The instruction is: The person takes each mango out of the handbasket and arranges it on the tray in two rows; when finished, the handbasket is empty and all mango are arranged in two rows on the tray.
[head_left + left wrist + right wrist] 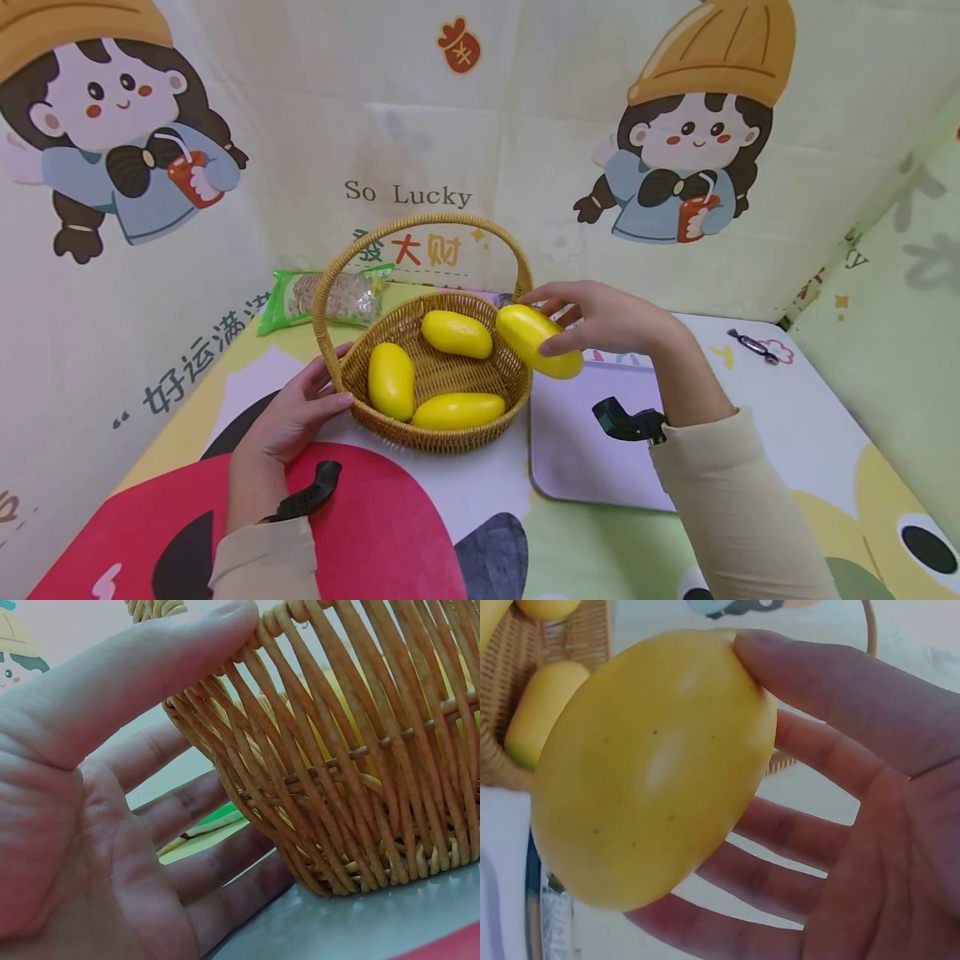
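Observation:
My right hand (600, 321) grips a yellow mango (656, 772) between thumb and fingers, at the right rim of a wicker basket (442, 442). The right wrist view has the thumb on the mango's upper end and the fingers behind it. Three more mangoes lie in the basket: one at the back (456, 334), one on the left (391, 381) and one in front (459, 411). My left hand (300, 412) holds the basket's left side, just below the foot of its arched handle (427, 218). In the left wrist view, its thumb lies along the rim and its fingers reach round the wicker wall.
A lilac tray (585, 458) lies right of the basket, under my right forearm. Behind the basket on the left is a green and clear food packet (337, 297). A small dark wrapped candy (752, 346) lies far right. Printed cloth walls stand around the table.

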{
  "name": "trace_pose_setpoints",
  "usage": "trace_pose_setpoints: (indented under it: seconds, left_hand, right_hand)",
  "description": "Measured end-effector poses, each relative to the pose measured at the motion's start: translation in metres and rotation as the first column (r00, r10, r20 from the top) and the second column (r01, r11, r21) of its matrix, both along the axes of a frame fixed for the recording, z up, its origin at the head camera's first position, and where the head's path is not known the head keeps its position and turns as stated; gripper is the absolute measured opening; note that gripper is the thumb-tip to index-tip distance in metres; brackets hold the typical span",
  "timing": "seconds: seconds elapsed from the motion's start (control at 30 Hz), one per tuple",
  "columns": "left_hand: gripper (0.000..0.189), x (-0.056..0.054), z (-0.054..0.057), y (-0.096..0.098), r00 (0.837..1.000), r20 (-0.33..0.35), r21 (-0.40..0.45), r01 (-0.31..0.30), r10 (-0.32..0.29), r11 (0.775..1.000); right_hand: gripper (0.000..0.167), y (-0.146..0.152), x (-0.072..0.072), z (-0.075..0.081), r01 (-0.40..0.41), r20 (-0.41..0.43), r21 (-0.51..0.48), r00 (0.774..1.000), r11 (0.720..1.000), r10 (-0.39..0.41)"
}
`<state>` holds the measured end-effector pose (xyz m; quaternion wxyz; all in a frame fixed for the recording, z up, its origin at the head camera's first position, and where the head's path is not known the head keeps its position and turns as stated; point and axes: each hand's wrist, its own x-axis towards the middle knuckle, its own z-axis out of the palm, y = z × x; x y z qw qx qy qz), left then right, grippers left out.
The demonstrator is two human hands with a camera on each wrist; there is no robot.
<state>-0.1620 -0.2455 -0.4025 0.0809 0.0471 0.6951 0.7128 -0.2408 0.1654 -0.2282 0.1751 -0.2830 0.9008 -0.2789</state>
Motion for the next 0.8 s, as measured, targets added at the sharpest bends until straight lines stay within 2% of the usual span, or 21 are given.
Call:
trace_pose_setpoints:
  seconds: [0.3,0.53,0.8]
  left_hand:
    - [0.07,0.0,-0.002,0.003,1.0,-0.009,0.002,0.024,-0.024,1.0]
    - [0.07,0.002,0.001,0.002,1.0,-0.011,0.001,0.021,-0.021,1.0]
    - [0.071,0.001,0.001,0.003,1.0,-0.014,-0.009,0.021,-0.021,1.0]
  right_hand:
    - [0.062,0.03,0.001,-0.011,0.104,0.025,-0.01,0.994,0.994,-0.104]
    - [0.066,0.04,-0.003,-0.018,0.159,0.055,0.016,0.986,0.987,-0.16]
    - [0.069,0.046,-0.012,-0.041,0.223,0.122,0.067,0.965,0.973,-0.23]
